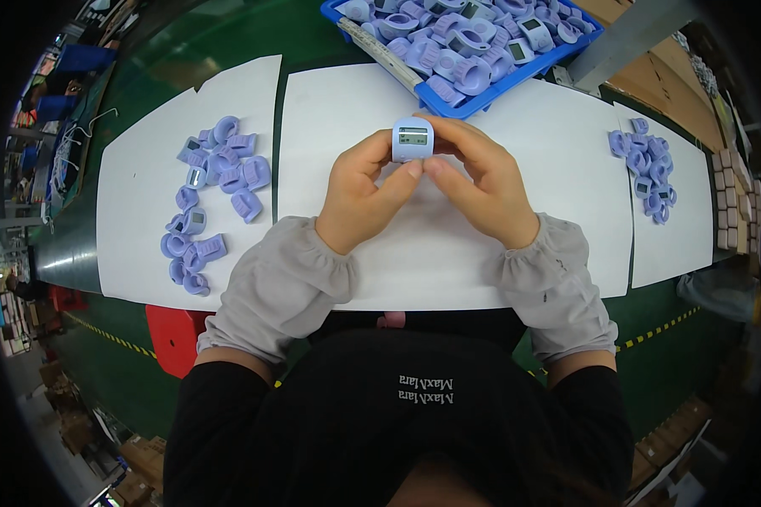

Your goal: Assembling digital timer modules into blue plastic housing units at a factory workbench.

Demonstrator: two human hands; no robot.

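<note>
- Blue bin (473, 107) stood beyond; left pile (228, 165) and right pile (641, 150) lay aside.
- Left hand (362, 193) and right hand (489, 188) gripped the lilac device (413, 140), thumbs at its near edge.

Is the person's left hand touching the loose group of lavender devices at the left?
Apart. The head view shows it plainly: a stretch of white surface lies between the left hand and the lavender devices.

L hand (357, 193) & R hand (489, 188) tog. at ctr., fingers (369, 153) curled, thumbs (400, 186) nearly meeting, wrists (336, 234) angled inward.
</note>
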